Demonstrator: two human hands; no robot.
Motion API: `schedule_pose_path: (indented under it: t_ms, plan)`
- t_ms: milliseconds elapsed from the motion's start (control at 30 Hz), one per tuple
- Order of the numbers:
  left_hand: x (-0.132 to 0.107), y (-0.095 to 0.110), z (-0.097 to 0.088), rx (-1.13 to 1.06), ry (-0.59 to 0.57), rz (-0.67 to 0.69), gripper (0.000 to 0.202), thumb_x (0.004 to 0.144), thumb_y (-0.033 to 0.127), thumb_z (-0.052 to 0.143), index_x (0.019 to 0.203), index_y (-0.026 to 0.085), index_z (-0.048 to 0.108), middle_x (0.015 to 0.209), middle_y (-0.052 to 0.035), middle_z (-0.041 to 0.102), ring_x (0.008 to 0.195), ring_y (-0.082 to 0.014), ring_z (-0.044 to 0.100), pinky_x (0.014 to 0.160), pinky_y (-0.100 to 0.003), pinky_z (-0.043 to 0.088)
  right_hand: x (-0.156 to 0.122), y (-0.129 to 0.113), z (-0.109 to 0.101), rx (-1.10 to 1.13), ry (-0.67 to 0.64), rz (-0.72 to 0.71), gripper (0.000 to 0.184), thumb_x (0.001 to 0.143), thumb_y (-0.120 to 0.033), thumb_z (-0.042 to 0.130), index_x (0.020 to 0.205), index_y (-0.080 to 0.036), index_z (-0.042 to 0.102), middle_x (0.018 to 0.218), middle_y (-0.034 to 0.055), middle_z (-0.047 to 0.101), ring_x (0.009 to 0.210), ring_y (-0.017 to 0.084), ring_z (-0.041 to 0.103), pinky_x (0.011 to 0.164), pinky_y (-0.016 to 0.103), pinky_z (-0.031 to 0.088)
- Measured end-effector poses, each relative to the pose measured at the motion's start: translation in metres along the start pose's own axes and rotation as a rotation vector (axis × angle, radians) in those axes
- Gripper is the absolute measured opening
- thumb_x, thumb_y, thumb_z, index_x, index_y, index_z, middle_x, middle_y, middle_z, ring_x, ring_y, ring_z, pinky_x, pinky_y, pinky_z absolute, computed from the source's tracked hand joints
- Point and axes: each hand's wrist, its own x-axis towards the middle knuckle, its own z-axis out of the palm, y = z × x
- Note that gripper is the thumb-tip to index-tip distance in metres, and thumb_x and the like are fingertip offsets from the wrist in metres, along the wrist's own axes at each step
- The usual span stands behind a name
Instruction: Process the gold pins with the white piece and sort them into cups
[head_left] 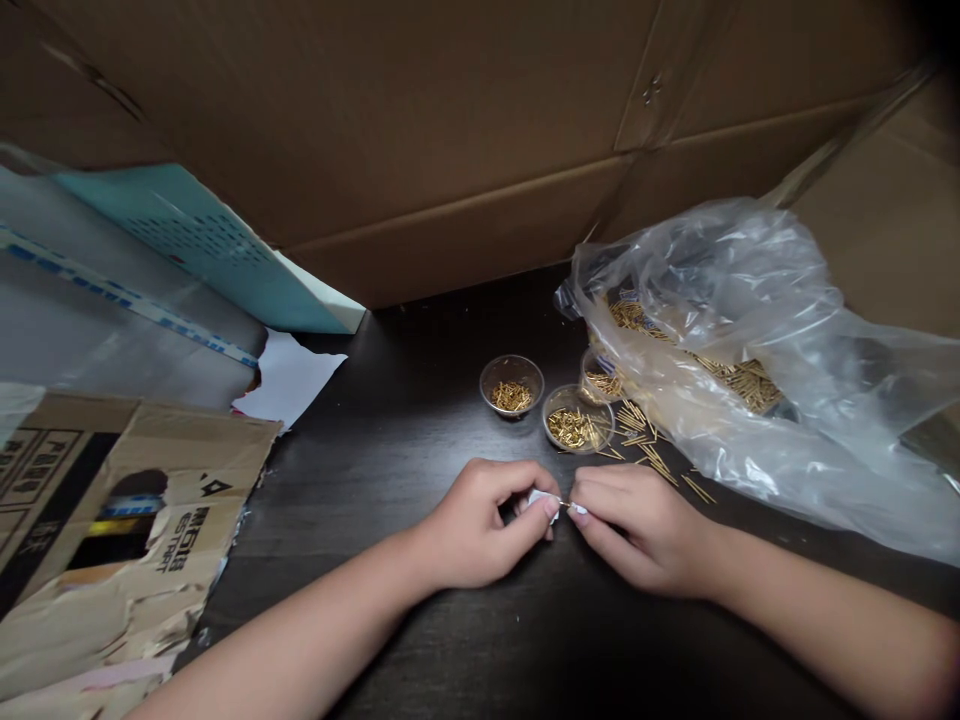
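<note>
My left hand (pixel 487 525) is closed, with thumb and fingers pinching a small crumpled white scrap (pixel 541 498), perhaps paper or tape. A thin brass pin (pixel 565 504) bridges the short gap between my two hands. My right hand (pixel 649 528) pinches the pin's other end, where a small white bit (pixel 578 509) shows at the fingertips. Just beyond the hands, a clear round cup (pixel 577 442) holds short brass pieces. To its left sits another clear cup (pixel 511 412) of small brass pieces. Loose brass pins (pixel 637 425) lie scattered by my right hand.
A third clear cup (pixel 600 383) is partly behind the plastic bag (pixel 757 290), which contains many brass pins. Cardboard (pixel 450 130) walls the back. On the left are a torn printed carton (pixel 202 500), a light blue box (pixel 195 240) and white paper (pixel 296 380). The tabletop (pixel 375 440) is dark.
</note>
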Motion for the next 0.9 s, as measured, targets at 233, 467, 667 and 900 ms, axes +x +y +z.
schedule_pose_path:
  t_ms: [233,467,667,900]
  plan:
    - [0.0004,-0.0018,-0.0031,-0.041,-0.054,-0.053,0.015,0.095,0.021,0.056,0.087,0.012,0.066,0.066,-0.0027,0.07,0.056,-0.0101,0.061,0.056,-0.019,0.046,-0.0013,0.0022,0.0006,-0.053,-0.059,-0.029,0.022,0.101,-0.014,0.042,0.082,-0.019,0.052,0.072,0.0,0.048,0.066,0.015,0.043,0.062,0.029,0.033]
    - [-0.0009,-0.003,-0.0015,0.047,-0.047,0.01,0.012,0.093,0.018,0.056,0.087,0.014,0.065,0.066,-0.0013,0.068,0.057,-0.0108,0.059,0.055,-0.02,0.045,-0.0023,0.0024,-0.0001,-0.159,-0.118,-0.044,0.021,0.099,-0.013,0.04,0.083,-0.019,0.052,0.074,0.0019,0.051,0.067,0.017,0.042,0.062,0.031,0.032]
    - [-0.0045,-0.0063,0.0017,0.214,0.008,0.155,0.013,0.093,0.015,0.053,0.087,0.014,0.064,0.068,-0.0008,0.064,0.058,-0.0112,0.056,0.058,-0.022,0.043,0.0003,0.0009,-0.0007,-0.044,-0.149,0.059,0.022,0.102,-0.017,0.04,0.082,-0.02,0.049,0.075,0.0008,0.051,0.068,0.015,0.046,0.064,0.029,0.034]
    - [-0.004,-0.0031,0.0008,0.127,-0.013,0.059,0.013,0.093,0.016,0.054,0.086,0.014,0.064,0.067,-0.0015,0.066,0.057,-0.011,0.058,0.057,-0.021,0.044,-0.0028,0.0014,-0.0002,-0.101,-0.115,0.027,0.024,0.101,-0.013,0.04,0.081,-0.019,0.052,0.074,0.0011,0.05,0.067,0.016,0.043,0.062,0.029,0.033]
